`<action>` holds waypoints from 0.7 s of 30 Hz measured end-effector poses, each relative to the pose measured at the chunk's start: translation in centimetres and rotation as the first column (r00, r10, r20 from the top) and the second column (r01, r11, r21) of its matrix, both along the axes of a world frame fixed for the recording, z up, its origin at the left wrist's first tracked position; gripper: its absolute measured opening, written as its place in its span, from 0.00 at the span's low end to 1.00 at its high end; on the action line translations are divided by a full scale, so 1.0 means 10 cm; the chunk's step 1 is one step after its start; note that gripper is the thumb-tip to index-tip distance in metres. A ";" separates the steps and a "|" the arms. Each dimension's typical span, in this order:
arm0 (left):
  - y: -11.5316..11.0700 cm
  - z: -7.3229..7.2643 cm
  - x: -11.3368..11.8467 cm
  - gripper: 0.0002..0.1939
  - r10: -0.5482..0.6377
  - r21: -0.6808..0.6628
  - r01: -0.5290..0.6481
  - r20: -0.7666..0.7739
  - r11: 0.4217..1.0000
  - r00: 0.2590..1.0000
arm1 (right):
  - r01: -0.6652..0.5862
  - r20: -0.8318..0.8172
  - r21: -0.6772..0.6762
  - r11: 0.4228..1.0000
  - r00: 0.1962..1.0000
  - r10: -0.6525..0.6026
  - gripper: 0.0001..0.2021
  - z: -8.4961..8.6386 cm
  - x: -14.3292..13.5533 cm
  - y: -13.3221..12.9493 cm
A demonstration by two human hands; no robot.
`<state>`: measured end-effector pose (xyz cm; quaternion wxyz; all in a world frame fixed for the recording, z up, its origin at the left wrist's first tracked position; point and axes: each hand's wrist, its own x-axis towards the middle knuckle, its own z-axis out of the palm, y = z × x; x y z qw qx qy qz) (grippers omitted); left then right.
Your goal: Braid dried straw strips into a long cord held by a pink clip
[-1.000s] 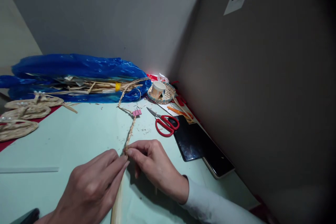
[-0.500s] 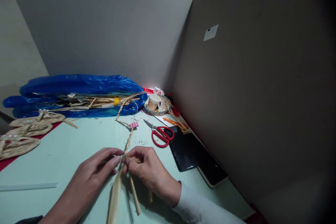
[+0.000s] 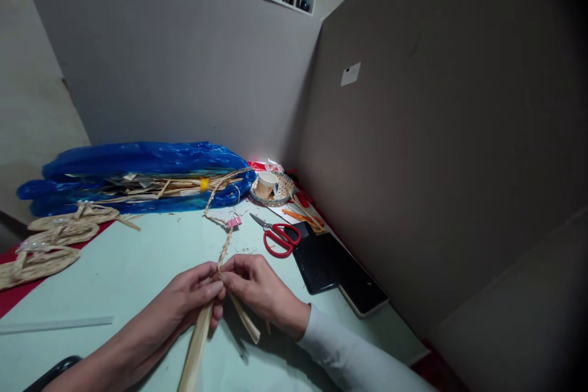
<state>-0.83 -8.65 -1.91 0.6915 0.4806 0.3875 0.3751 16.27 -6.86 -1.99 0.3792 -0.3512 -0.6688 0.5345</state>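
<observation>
A braided straw cord (image 3: 224, 250) runs from the back of the table toward me, with a pink binder clip (image 3: 234, 221) on it. At its near end my left hand (image 3: 199, 294) and my right hand (image 3: 257, 288) meet, both closed with fingertips pinching the braid. From under my left fingers a wide, flat straw strand (image 3: 196, 349) hangs toward the near edge. Another loose strand (image 3: 247, 321) sticks out below my right hand. The exact crossing of strands is hidden by my fingers.
Red-handled scissors (image 3: 282, 239) and a black tablet (image 3: 321, 257) lie to the right. Behind are a blue plastic bag (image 3: 138, 159) with straw bundles and a woven tray (image 3: 285, 188) holding a paper cup (image 3: 267, 184). Straw sandals (image 3: 41, 263) sit left, near a white strip (image 3: 59, 324).
My left hand has closed in from beside the braid and now pinches it against my right fingers. The loose strands below have shifted. The camera view has tilted slightly upward.
</observation>
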 end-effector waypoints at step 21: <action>-0.08 0.00 0.03 0.11 0.297 0.288 -0.187 -0.412 0.939 0.861 | -0.064 0.496 0.447 0.892 0.848 -0.188 0.08 0.32 0.12 -0.18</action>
